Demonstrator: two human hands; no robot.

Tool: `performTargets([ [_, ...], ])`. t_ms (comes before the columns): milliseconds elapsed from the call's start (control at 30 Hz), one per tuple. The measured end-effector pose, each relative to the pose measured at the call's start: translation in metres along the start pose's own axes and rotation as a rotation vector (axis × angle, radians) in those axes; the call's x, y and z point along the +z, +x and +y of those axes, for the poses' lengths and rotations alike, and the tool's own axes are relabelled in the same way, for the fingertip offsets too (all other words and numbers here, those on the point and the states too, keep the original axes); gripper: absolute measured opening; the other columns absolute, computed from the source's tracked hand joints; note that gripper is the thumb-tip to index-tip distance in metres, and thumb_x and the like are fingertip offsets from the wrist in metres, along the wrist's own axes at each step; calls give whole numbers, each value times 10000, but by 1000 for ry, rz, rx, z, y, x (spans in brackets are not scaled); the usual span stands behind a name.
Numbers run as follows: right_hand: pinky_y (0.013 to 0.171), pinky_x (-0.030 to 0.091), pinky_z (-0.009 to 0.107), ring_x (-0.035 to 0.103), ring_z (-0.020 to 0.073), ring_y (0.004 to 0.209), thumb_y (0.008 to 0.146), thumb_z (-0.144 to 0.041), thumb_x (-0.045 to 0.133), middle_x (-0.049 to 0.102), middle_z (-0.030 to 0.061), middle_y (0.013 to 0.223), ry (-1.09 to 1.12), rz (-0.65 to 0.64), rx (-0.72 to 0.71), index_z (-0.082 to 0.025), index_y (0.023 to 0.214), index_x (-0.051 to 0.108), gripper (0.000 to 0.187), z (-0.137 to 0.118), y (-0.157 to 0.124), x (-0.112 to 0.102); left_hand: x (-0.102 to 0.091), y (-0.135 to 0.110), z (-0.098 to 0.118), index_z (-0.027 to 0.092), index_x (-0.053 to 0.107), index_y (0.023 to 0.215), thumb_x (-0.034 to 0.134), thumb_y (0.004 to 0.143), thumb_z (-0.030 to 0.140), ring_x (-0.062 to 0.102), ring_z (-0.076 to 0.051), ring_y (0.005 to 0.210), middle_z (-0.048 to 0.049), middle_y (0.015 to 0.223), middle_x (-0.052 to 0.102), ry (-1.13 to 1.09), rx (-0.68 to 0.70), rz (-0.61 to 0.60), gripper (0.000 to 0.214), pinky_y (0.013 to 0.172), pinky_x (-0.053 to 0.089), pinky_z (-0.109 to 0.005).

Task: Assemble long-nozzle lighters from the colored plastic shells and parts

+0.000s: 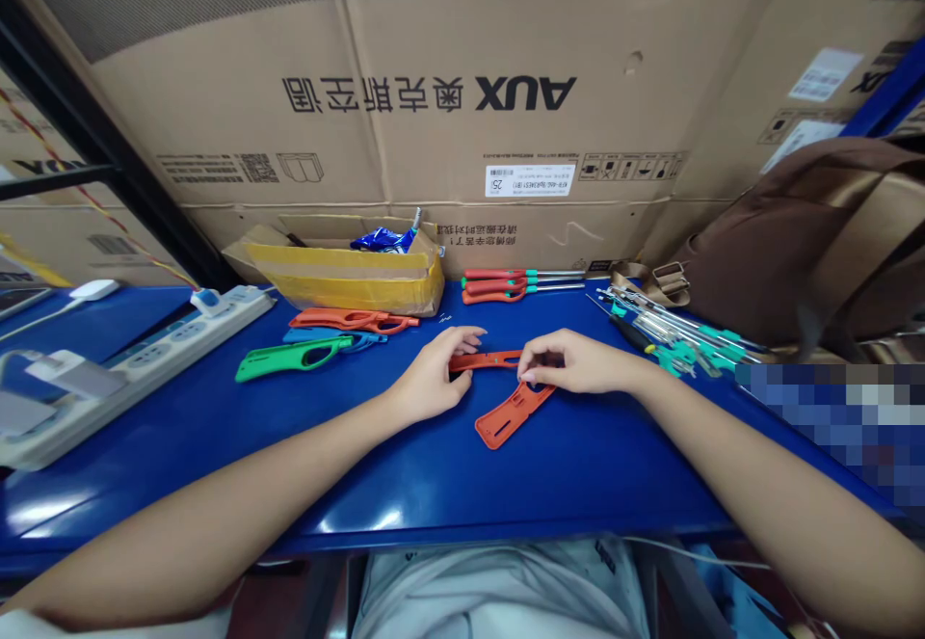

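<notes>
Left hand [437, 376] half-curled round the far orange shell [486, 360], right hand [574, 361] bunched at the near one [504, 419], grips unclear, I judged both unjoined.

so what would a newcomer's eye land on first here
Likely the left hand and right hand at the middle of the blue table, with a bright orange half-shell lying just below the right hand. Behind, upside-down AUX lettering marks the cardboard. Left of the hands, a green casing stands out.
</notes>
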State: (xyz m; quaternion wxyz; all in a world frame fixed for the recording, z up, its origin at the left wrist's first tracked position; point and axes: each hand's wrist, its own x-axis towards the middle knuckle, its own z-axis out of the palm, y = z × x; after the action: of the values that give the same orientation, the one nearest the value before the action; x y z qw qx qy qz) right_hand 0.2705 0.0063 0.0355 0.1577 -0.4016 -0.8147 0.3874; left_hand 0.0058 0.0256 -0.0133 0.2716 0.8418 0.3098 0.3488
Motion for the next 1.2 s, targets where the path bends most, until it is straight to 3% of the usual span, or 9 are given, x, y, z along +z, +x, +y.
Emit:
performTargets([
  [267, 698, 490, 261, 611, 139, 780, 873, -227, 674, 673, 52, 966, -191, 17, -154, -175, 913, 720, 81, -4, -2, 0, -3, 0, 9, 180, 612, 1224, 517, 709, -19, 636, -233, 1154, -105, 1230, 638, 36, 41, -33, 561, 1086, 504, -445],
  [400, 654, 475, 245, 608, 132, 725, 824, -145, 676, 660, 21, 845, -255, 44, -110, -177, 895, 695, 80, 0, -1, 0, -4, 1, 12, 179, 619, 1214, 511, 709, -16, 634, -237, 1145, -103, 1214, 649, 46, 53, -37, 551, 1072, 503, -441],
  [500, 650, 463, 258, 600, 146, 722, 832, -214, 716, 660, 10, 812, -323, 81, -91, -187, 948, 678, 125, 2, -2, 0, -5, 1, 17, 193, 630, 1199, 559, 770, 42, 625, -246, 1163, -97, 1210, 655, 69, 59, -45, 460, 1082, 485, -439],
  [600, 726, 485, 282, 612, 167, 837, 859, -308, 731, 659, 43, 1001, -377, 122, -138, -205, 1063, 662, 238, 4, -4, 0, -6, 0, 23, 203, 660, 1169, 645, 853, 188, 618, -251, 1159, -91, 1194, 669, 93, 58, -59, 316, 1080, 472, -430],
  [700, 827, 490, 306, 627, 186, 967, 912, -330, 684, 625, 65, 1167, -407, 118, -166, -223, 1124, 663, 238, 5, -4, 0, -7, -1, 28, 218, 682, 1174, 693, 863, 265, 601, -259, 1171, -78, 1201, 695, 112, 72, -102, 315, 1074, 460, -434],
  [900, 724, 455, 276, 627, 168, 841, 942, -237, 630, 667, 48, 1021, -446, 95, -149, -205, 988, 679, 75, 5, -1, 1, -6, -1, 30, 248, 708, 1164, 726, 826, 280, 606, -274, 1156, -60, 1168, 738, 174, 93, -145, 340, 1060, 443, -465],
  [1200, 701, 440, 280, 625, 173, 823, 924, -168, 602, 690, 54, 1022, -466, 102, -90, -201, 982, 661, 89, 4, -4, -3, -5, -2, 21, 244, 717, 1138, 689, 838, 247, 623, -278, 1162, -62, 1187, 735, 182, 53, -105, 302, 1045, 462, -471],
])
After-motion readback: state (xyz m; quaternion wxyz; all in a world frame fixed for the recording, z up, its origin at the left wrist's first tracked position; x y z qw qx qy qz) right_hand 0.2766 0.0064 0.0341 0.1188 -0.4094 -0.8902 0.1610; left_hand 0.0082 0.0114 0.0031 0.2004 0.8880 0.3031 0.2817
